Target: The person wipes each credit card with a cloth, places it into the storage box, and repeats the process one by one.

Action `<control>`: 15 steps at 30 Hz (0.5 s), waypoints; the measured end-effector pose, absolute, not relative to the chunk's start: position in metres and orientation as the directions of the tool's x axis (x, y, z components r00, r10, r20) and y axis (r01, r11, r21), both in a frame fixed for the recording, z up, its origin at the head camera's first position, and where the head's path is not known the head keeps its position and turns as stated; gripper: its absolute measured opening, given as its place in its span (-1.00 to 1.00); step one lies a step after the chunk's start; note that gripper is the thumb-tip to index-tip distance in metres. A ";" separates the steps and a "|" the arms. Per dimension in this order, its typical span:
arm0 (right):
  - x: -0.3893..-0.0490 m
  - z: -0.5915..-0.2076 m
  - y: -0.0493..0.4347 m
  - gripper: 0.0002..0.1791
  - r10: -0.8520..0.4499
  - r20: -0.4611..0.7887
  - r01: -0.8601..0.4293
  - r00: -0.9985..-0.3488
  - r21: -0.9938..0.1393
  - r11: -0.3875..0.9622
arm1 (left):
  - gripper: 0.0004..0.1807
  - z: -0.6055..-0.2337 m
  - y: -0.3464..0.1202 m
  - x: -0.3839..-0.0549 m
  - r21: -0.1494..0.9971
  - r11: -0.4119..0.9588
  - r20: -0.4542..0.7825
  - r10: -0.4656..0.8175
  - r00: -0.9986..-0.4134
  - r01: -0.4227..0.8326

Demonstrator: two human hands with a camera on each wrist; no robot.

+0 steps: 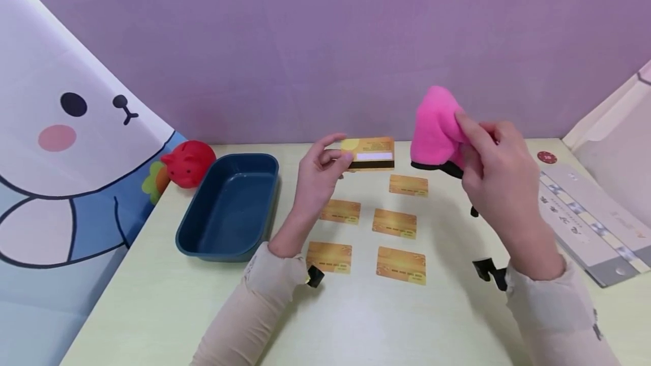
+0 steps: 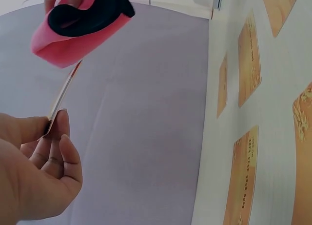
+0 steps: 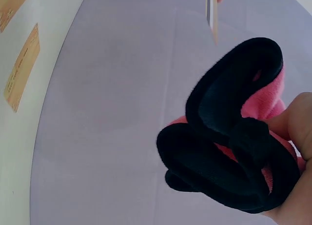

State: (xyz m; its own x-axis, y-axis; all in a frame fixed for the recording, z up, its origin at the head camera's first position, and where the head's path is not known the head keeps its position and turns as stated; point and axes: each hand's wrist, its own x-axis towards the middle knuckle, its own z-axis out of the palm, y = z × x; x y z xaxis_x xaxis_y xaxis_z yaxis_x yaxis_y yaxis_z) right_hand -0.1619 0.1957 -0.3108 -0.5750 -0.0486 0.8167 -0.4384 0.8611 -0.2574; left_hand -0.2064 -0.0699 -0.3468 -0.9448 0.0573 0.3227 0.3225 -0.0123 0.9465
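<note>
My left hand (image 1: 319,177) pinches a gold bank card (image 1: 373,154) by its left edge, between thumb and fingers, above the table. The card's back faces me, with a black stripe and a white strip. To its right, my right hand (image 1: 500,168) grips a folded pink cloth (image 1: 432,129) with black edging. The right wrist view shows the dark underside and loops of that cloth (image 3: 219,103). Cloth and card are apart in the head view. Below them several more gold cards lie flat on the table, among them the nearest right card (image 1: 401,265).
A dark blue tray (image 1: 227,253) stands on the left, beside a red piggy bank (image 1: 189,164). At the right lies a grey box or folder (image 1: 592,219) with a red chip (image 1: 547,157) behind it. A purple cloth backdrop (image 1: 325,49) rises behind the table (image 1: 346,326).
</note>
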 end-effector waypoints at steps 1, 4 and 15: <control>-0.161 -0.310 0.194 -0.57 -0.045 0.830 -0.451 -0.555 -0.256 0.855 | -0.60 -0.347 -0.069 -0.206 0.947 -0.009 0.320 0.067 -0.945 0.320; -0.160 -0.311 0.186 -0.58 -0.080 0.862 -0.507 -0.500 -0.217 0.834 | -0.59 -0.348 -0.066 -0.205 0.951 0.004 0.307 0.095 -0.947 0.309; -0.158 -0.333 0.145 -0.55 -0.357 0.821 -0.627 -0.446 -0.002 0.779 | -0.60 -0.353 -0.052 -0.194 0.959 -0.003 0.281 0.138 -0.950 0.283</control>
